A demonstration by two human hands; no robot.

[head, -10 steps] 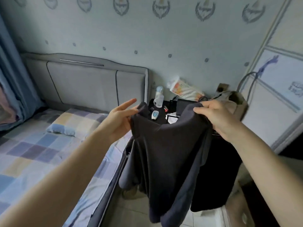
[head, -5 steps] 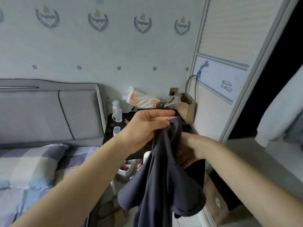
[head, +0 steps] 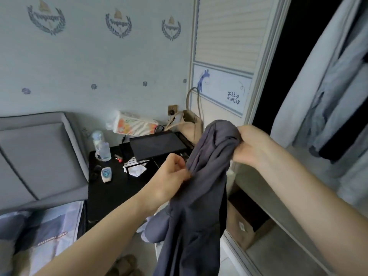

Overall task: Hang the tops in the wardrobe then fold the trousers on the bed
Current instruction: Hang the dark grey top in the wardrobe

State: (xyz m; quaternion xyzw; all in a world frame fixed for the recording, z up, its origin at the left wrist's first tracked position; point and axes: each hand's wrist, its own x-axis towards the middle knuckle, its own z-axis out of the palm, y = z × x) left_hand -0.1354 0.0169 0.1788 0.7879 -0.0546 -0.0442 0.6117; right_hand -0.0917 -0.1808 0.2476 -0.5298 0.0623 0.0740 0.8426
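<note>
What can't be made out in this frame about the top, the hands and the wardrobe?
Head view only:
- Top: bunched, so its neckline and any hanger inside are hidden; its hem is cut off by the bottom edge.
- Right hand: fingertips buried in the fabric.
- Left hand: pinches a fold; fingertips are hidden behind the cloth.
- Wardrobe: interior too dark; the rail is above the top edge.
- Hanging clothes: cropped by the right edge.
</note>
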